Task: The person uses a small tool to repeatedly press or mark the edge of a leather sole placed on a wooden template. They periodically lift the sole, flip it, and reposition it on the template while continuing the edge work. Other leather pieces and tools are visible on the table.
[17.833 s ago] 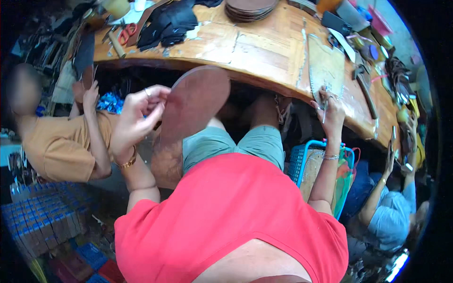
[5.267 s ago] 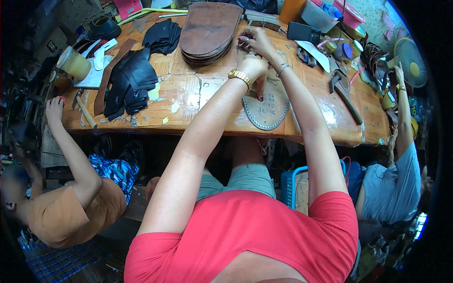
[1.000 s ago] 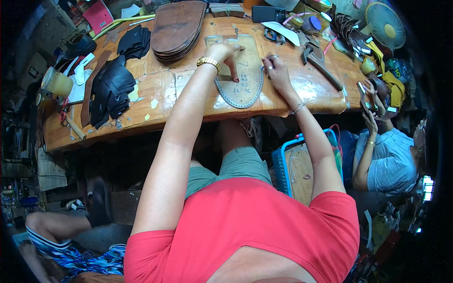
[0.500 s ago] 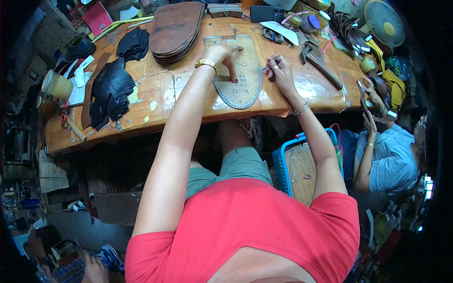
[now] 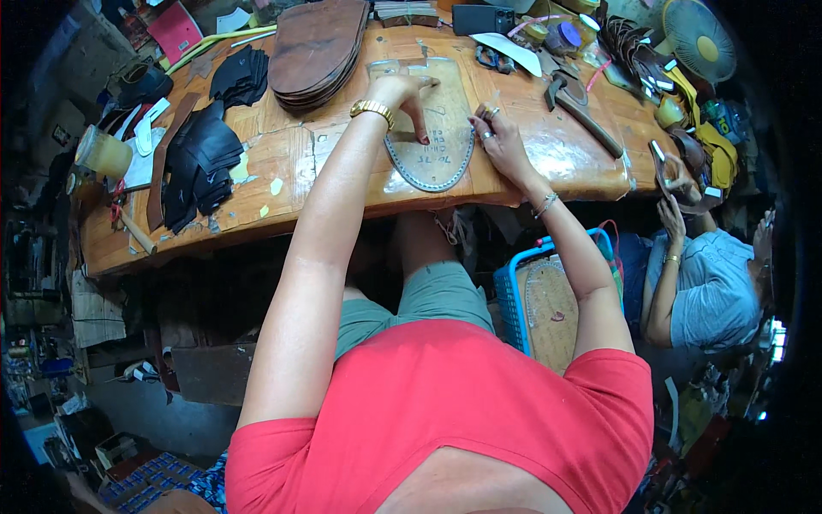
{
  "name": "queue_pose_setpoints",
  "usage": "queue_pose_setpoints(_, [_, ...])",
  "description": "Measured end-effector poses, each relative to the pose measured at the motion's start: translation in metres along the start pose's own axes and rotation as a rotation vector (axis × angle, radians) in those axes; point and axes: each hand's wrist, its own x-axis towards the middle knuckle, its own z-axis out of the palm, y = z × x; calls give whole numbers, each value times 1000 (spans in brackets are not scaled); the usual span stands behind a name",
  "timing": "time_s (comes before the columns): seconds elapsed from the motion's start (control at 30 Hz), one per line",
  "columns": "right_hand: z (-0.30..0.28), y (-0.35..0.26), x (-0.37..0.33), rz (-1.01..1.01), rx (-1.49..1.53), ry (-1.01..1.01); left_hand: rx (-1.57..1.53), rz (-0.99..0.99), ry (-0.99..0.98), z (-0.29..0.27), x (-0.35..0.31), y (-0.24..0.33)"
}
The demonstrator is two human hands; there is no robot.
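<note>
Lying flat on the wooden table (image 5: 282,141), the rounded template (image 5: 449,116) rests beneath the person's spread left hand (image 5: 402,92). The right hand (image 5: 501,141) bunches its fingers at the template's right edge (what they pinch, I cannot make out). Brown rounded pieces (image 5: 317,51) lie stacked near the left hand.

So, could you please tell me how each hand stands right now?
Left hand: open, thumb and fingers spread over the pale template.
Right hand: fingers curled by the template's right edge; any held item cannot be told.
</note>
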Motion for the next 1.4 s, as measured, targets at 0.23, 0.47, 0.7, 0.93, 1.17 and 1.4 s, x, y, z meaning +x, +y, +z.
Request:
queue_pose_setpoints(0.23, [0, -15, -6, -111, -122, 12, -2, 14, 21, -3, -5, 5])
queue_pose_setpoints(0.47, [-3, -10, -10, 266, 126, -36, -79, 12, -8, -1, -4, 2])
queue_pose_setpoints(0.7, [-3, -19, -12, 350, 297, -5, -16, -1, 24, 0, -4, 2])
queue_pose_setpoints(0.93, [-3, -21, -14, 275, 129, -59, 13, -6, 36, 2, -2, 1])
queue_pose_setpoints(1.17, [-5, -28, -18, 387, 379, -53, -26, 18, 20, 1, 1, 1])
queue_pose_setpoints(1.4, [2, -32, -24, 127, 66, -60, 0, -10, 33, 4, 4, -2])
